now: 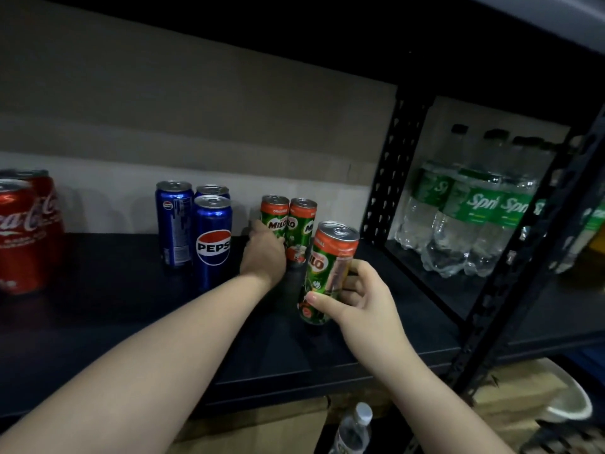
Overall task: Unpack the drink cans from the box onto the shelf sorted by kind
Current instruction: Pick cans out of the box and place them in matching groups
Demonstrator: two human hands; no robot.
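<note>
Two bare forearms enter from the bottom edge and extend toward the dark shelf (pixel 137 322). At the far left of the shelf stand two red Coca-Cola cans (pixel 27 231), upright and touching each other, partly cut off by the frame edge. Well to their right stand three blue Pepsi cans (pixel 212 240), upright and grouped tightly, one in front with its logo facing the camera and two behind it. Just beside them, the left hand (pixel 263 253) reaches to the rear of the shelf; its fingers (pixel 258 229) wrap the lower body of the left Milo can (pixel 274 213), which stands upright on the shelf. A second Milo can (pixel 301 231) stands upright directly to its right, touching or nearly touching it. Nearer the camera, the right hand (pixel 360 303) holds a third Milo can (pixel 327 270), thumb across the lower front and fingers behind the body; the can is tilted slightly with its top leaning right, and its base sits at or just above the shelf surface, which of the two cannot be determined. A black perforated upright (pixel 389 172) bounds the bay on the right. Beyond it, clear Sprite bottles (pixel 481 217) with green labels stand upright on the adjoining shelf. Below the shelf edge, a clear water bottle (pixel 355 430) with a white cap stands beside brown cardboard (pixel 262 430).
</note>
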